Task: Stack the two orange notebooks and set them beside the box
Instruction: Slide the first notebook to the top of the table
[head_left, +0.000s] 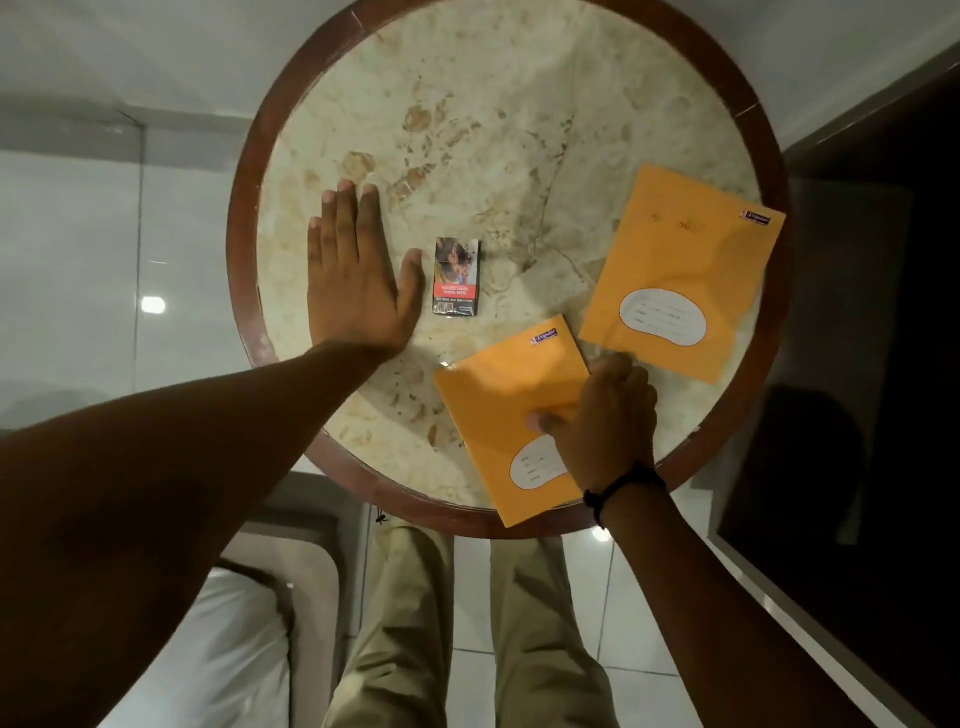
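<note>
Two orange notebooks lie apart on a round marble table (467, 104). The near notebook (498, 400) overhangs the table's front edge, and my right hand (608, 421) grips its right side, thumb on the cover and fingers curled over the edge. The far notebook (685, 260) lies flat at the right, close to the rim. A small box (456, 276), printed with a picture and a red band, sits near the table's middle. My left hand (358, 280) rests flat on the marble just left of the box, fingers spread, holding nothing.
A dark wooden rim (244, 218) rings the table. A white cushion (223, 649) on a seat lies below left, tiled floor and my legs (415, 623) below the table, and dark furniture (857, 364) stands at the right.
</note>
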